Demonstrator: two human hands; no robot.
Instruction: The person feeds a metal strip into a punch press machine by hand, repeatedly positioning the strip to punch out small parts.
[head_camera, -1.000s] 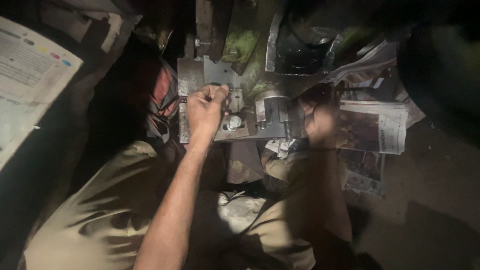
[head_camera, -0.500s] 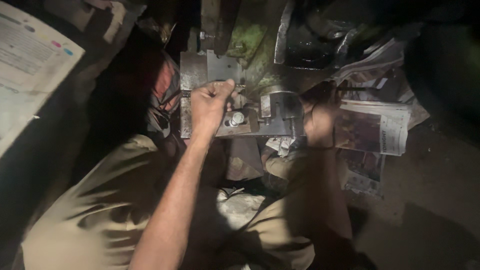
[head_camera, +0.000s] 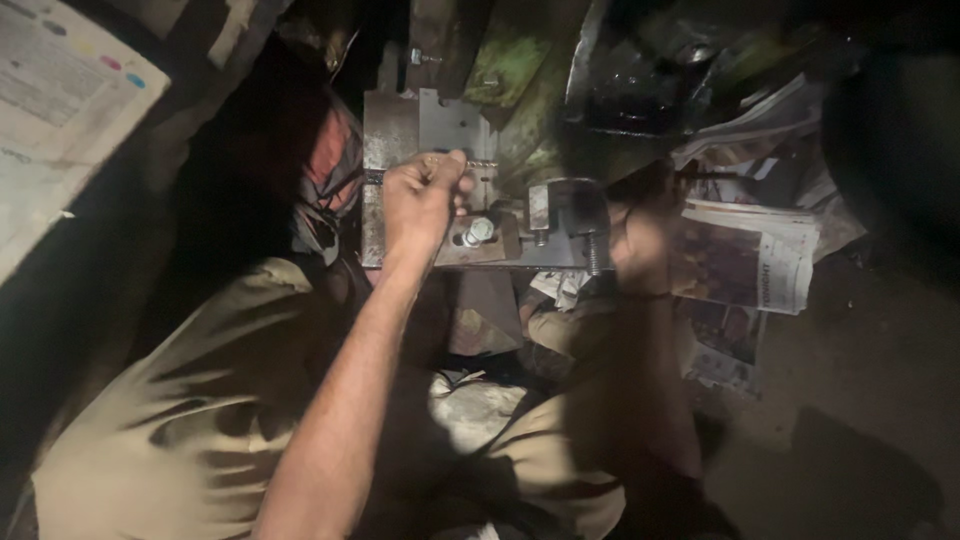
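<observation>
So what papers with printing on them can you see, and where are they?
Printed sheet: top left corner, big and pale, with small coloured dots near its top edge.
Folded newspaper: right side, beside the right hand, white edges with a dark picture.
More newspaper pages: just below it, crumpled and dim.

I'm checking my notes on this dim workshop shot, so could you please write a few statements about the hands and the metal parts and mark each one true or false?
1. The left hand is closed in a fist over the grey metal plate. True.
2. A bolt head shows just right of that hand. True.
3. The right hand is raised clear of everything. False: it rests in shadow against the metal fixture, beside the folded newspaper.
4. The newspaper lies left of the plate. False: it lies to the right.
5. The person wears bright blue trousers. False: the trousers are khaki.
</observation>
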